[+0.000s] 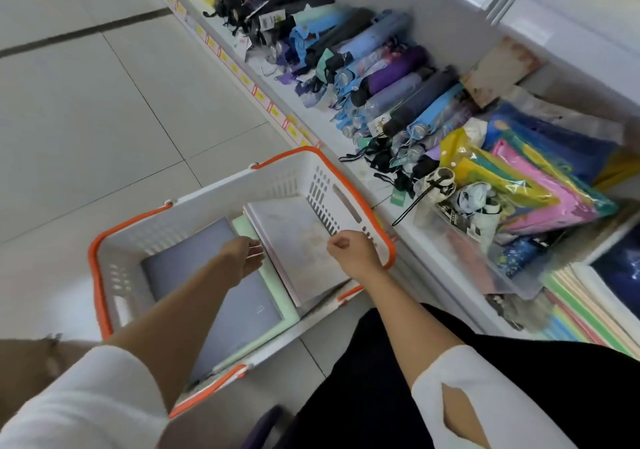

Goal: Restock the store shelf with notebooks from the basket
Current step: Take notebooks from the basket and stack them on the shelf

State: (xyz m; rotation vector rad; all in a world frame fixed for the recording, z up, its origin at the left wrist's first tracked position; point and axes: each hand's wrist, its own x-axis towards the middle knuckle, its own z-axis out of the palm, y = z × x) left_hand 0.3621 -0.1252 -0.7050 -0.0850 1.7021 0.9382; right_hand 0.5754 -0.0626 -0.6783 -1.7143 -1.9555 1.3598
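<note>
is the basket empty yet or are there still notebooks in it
Not empty. The basket holds a grey notebook lying flat on a green notebook, and a pale notebook leaning against its wall.

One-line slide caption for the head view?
Left hand reaches over a grey-blue notebook, curled right hand over a pale patterned notebook, in a white plastic basket with orange rim.

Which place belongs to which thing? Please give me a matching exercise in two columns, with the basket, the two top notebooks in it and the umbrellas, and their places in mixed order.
Things
1. grey notebook
2. pale patterned notebook
3. folded umbrellas
4. basket

Places
A. on the floor tiles
B. flat in the basket, on a green notebook
C. in a row on the white shelf
D. tilted against the basket side nearest the shelf

Pairs: 1-B, 2-D, 3-C, 4-A
</note>
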